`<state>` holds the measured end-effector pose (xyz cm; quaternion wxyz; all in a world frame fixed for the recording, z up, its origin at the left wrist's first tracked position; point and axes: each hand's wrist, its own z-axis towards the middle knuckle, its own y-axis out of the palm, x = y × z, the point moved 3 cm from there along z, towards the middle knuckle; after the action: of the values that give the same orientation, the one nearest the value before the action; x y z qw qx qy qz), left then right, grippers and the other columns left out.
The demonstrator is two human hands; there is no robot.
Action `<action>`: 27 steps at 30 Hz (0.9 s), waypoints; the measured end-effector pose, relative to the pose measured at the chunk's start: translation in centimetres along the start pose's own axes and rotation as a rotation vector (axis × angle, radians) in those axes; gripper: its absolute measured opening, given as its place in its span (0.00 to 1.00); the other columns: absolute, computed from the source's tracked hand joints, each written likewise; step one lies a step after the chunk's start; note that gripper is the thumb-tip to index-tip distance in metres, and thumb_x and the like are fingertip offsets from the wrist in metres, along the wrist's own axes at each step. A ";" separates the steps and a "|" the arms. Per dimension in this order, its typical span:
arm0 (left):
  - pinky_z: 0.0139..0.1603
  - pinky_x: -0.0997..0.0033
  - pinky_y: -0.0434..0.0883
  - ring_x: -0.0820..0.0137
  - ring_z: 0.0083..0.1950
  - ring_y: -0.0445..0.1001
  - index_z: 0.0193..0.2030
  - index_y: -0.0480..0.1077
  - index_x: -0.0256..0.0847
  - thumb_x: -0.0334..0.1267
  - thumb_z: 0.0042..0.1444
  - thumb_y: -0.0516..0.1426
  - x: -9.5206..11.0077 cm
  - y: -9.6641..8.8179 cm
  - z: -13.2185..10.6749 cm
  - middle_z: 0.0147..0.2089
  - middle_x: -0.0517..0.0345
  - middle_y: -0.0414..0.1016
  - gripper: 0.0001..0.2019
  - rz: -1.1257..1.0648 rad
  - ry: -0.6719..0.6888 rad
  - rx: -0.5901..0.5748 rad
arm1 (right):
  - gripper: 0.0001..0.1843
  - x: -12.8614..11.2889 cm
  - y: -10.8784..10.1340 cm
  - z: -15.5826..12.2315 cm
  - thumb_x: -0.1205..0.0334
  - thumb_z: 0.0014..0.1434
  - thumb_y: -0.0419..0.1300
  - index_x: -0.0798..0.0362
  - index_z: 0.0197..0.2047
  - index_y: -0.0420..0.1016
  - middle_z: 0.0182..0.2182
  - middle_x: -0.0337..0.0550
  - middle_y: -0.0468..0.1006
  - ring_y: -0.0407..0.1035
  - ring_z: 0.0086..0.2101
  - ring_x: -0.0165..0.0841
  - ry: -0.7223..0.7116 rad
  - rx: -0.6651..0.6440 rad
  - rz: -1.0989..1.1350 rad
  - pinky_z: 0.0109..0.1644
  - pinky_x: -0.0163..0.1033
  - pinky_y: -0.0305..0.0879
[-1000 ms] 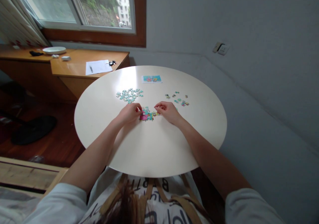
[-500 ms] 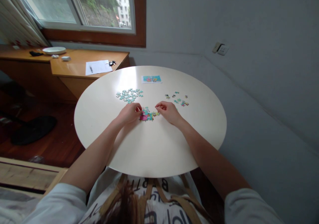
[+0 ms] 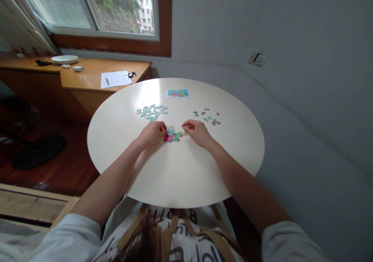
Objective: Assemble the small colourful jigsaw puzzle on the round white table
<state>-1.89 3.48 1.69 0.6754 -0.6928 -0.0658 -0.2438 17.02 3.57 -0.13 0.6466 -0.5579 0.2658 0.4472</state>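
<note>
A partly joined jigsaw puzzle in pink, teal and yellow lies flat on the white round table. At its left edge is my left hand, thumb and fingers bent together against the pink part; whether a loose piece sits between them is hidden. On the other side, my right hand is closed in a pinch by the yellow end. Anything in that pinch is too small to make out. Just beyond my left hand lies a group of loose teal puzzle pieces.
More scattered puzzle pieces lie to the right, and a small colourful picture card at the far side. A wooden desk behind holds paper, keys and a white plate. A black round stand base is on the floor.
Both hands keep almost the same place and pose at the puzzle. The view has shifted very slightly; nothing else visibly moved.
</note>
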 end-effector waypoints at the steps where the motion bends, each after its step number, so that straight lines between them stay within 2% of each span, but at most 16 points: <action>1: 0.31 0.73 0.64 0.68 0.34 0.72 0.36 0.75 0.39 0.37 0.53 0.54 0.0 0.0 0.0 0.36 0.54 0.77 0.10 -0.001 0.002 0.002 | 0.07 0.0 0.0 0.0 0.63 0.50 0.56 0.55 0.30 0.74 0.21 0.37 0.72 0.63 0.23 0.27 -0.005 -0.002 0.000 0.29 0.34 0.59; 27: 0.32 0.72 0.65 0.67 0.34 0.72 0.35 0.75 0.38 0.38 0.52 0.53 -0.1 -0.1 0.0 0.35 0.53 0.77 0.10 -0.040 0.036 0.042 | 0.07 0.4 0.0 0.0 0.63 0.50 0.56 0.54 0.31 0.74 0.22 0.36 0.72 0.63 0.23 0.27 -0.015 -0.006 -0.019 0.30 0.33 0.59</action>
<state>-1.98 3.46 1.74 0.6857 -0.6727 -0.0726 -0.2683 17.17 3.68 -0.45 0.6514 -0.5588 0.2541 0.4460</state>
